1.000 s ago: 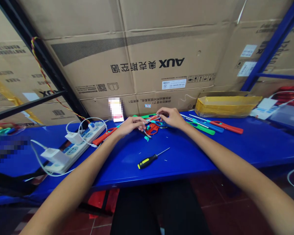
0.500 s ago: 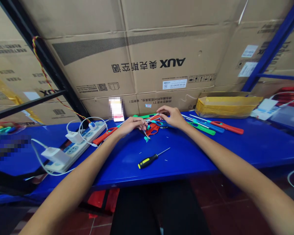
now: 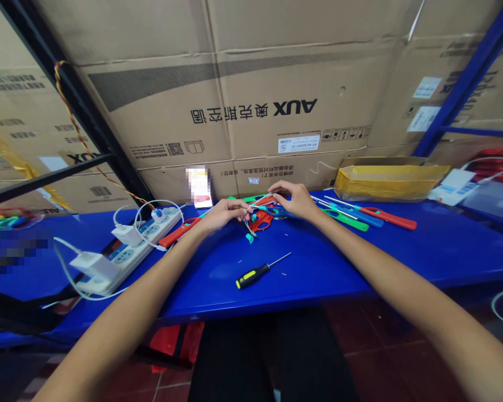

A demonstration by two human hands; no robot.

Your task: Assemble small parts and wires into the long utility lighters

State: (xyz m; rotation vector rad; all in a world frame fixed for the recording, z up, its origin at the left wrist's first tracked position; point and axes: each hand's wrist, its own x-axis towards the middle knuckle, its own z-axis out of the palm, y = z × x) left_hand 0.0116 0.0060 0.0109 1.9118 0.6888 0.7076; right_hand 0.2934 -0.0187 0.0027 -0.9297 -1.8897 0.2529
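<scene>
**In hand:** I'm working at a small cluster of parts mid-worktop, both hands close together over it.
**Left hand [image 3: 223, 216]:** its fingers [image 3: 240, 207] look pinched on a thin silvery rod [image 3: 255, 206], though it is too fine to be sure of the grip.
**Right hand [image 3: 297, 201]:** its fingers [image 3: 278, 193] are curled over the cluster, resting on or gripping a red plastic piece [image 3: 267, 200]; I cannot tell which.
**Cluster:** it sits at 12 o'clock from my seat, with a red loop-handled plastic part [image 3: 258, 222] under the hands and a small teal plastic piece [image 3: 250, 238] hanging just below the left fingertips.
**At 3 o'clock:** green, blue and red long-reach lighters [image 3: 362, 216] lie beside the right hand.
**At 9 o'clock:** a red long-reach lighter [image 3: 179, 232] lies by the left wrist.
**At 6 o'clock:** a yellow-and-black screwdriver [image 3: 254, 275] lies apart on the blue worktop [image 3: 302, 293].
**Further out:** a power strip [image 3: 129, 254] with white chargers [image 3: 94, 266] at 8 o'clock, and a yellow-taped carton [image 3: 388, 183] at 2 o'clock.
</scene>
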